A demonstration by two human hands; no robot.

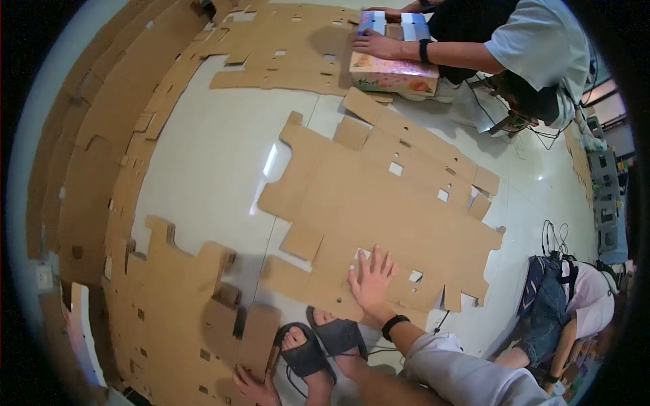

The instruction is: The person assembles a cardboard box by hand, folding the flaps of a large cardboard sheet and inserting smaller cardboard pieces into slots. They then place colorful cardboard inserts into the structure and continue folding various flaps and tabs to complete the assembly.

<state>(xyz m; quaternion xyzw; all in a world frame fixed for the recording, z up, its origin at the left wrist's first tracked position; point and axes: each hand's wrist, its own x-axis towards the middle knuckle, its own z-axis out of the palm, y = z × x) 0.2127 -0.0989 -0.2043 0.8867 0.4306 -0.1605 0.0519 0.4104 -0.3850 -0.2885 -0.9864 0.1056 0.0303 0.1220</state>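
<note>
My right hand [374, 279] lies palm down with spread fingers on a large flattened cardboard sheet [379, 216], near its close edge. Cut-outs, slots and folded flaps mark this sheet, which rests on the floor. At the bottom of the view, my left hand [256, 388] touches a second flattened cardboard piece [169, 311] beside its raised flaps [257, 335]. Its fingers look apart, with part of the hand cut off by the view's edge. My sandalled feet [308, 348] are between the two pieces.
Across from me, a person [528, 40] has hands on a printed box [393, 74]. Another person [575, 304] bends down at the right. More cardboard [291, 40] covers the floor at the back, with tall cardboard [128, 74] at the left. Cables [555, 237] lie at the right.
</note>
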